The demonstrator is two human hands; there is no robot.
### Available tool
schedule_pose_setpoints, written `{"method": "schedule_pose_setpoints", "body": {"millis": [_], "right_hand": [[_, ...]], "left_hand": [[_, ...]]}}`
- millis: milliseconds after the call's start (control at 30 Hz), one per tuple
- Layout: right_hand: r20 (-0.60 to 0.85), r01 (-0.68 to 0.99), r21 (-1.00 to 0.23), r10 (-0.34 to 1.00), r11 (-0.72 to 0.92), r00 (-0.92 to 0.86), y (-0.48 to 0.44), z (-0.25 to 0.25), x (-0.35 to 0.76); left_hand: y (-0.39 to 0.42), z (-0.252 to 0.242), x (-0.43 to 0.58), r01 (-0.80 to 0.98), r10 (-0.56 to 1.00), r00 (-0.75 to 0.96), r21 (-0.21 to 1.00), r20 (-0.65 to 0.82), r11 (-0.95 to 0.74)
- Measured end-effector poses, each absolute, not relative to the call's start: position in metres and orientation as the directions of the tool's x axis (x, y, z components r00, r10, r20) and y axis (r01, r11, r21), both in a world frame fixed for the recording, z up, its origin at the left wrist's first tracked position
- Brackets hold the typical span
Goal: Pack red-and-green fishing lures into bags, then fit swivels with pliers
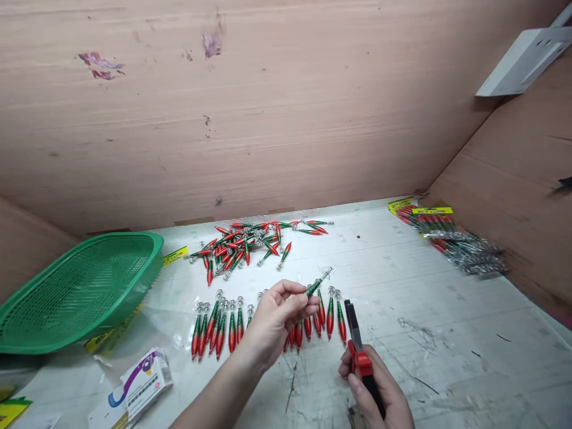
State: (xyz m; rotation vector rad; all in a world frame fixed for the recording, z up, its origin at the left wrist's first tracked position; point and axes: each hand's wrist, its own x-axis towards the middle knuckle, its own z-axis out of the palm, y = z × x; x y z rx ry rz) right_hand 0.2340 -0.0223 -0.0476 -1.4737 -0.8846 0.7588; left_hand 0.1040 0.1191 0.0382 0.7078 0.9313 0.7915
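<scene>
My left hand pinches a squid jig between thumb and fingers. The lure's green part and metal hook crown stick out to the upper right; its other end is hidden by my fingers. A red and black hand tool with dark narrow jaws, like snips or pliers, is gripped in my right hand, its jaws pointing up. Below and beside my left hand lies a row of red and green squid jigs, hooks away from me, partly covered by that hand. Farther back is a loose pile of squid jigs.
A green plastic basket stands at the left, near a white and purple box and clear plastic bags. Packed lures with yellow labels are stacked at the back right. Dark thread scraps lie on the table. Board walls enclose it.
</scene>
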Motion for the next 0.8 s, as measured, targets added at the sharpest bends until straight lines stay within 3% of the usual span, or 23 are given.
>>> {"method": "schedule_pose_setpoints", "body": {"millis": [67,200,467,533,633,700,800], "right_hand": [[0.075,0.126,-0.992,0.881,0.018,0.468,-0.023,-0.046,0.234],[0.112,0.158,-0.986,0.896,0.048,0.429,-0.023,-0.043,0.235],[0.16,0.211,-0.974,0.91,0.083,0.383,-0.022,-0.036,0.235],[0.168,0.209,-0.974,0.907,0.092,0.385,-0.021,-0.034,0.235],[0.166,0.217,-0.973,0.897,0.081,0.411,-0.02,-0.035,0.237],[0.153,0.226,-0.972,0.897,0.061,0.415,-0.019,-0.037,0.239],[0.12,0.211,-0.977,0.895,0.03,0.43,-0.019,-0.042,0.242]], "left_hand": [[0.106,0.036,0.104,-0.353,0.798,0.401,0.728,-0.45,0.588],[0.093,0.032,0.107,-0.377,0.775,0.424,0.687,-0.469,0.622],[0.081,0.018,0.114,-0.323,0.828,0.431,0.796,-0.358,0.512],[0.079,0.017,0.115,-0.234,0.863,0.416,0.883,-0.288,0.408],[0.083,0.017,0.114,0.02,0.927,0.357,0.993,-0.115,0.115],[0.092,0.016,0.111,0.211,0.961,0.276,0.975,0.013,-0.074],[0.109,0.012,0.104,0.464,0.984,0.125,0.869,0.13,-0.174]]}}
